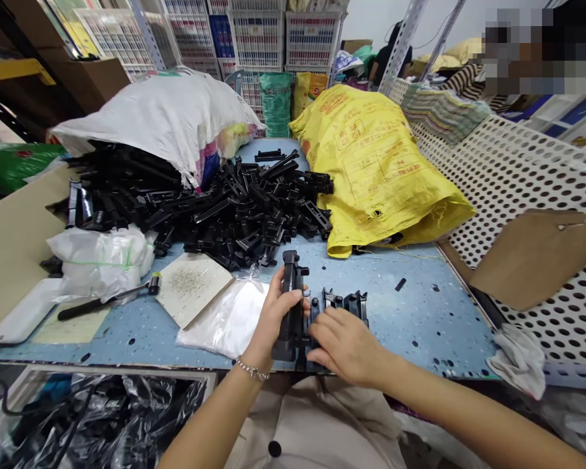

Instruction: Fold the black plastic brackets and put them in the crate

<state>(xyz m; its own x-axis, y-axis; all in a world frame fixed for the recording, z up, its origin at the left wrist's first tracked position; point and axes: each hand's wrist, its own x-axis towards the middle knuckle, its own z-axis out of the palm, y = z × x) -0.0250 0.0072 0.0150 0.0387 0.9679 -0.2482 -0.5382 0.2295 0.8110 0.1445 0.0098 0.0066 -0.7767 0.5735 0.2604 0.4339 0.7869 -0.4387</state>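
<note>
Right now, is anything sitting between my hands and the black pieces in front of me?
Nothing visible. Your left hand grips the long black part, and your right hand rests on the row of black clips beside it.

- The black part (291, 273), lower centre, was hard, faintly shiny plastic.
- The yellow sack (371, 156), upper centre, was coarse woven plastic, matt.
- The table (420, 306) was smooth, speckled blue.
- The cardboard (532, 254) at right looked brown and matt.
- The black film (102, 417), lower left, was glossy and crinkled.
</note>
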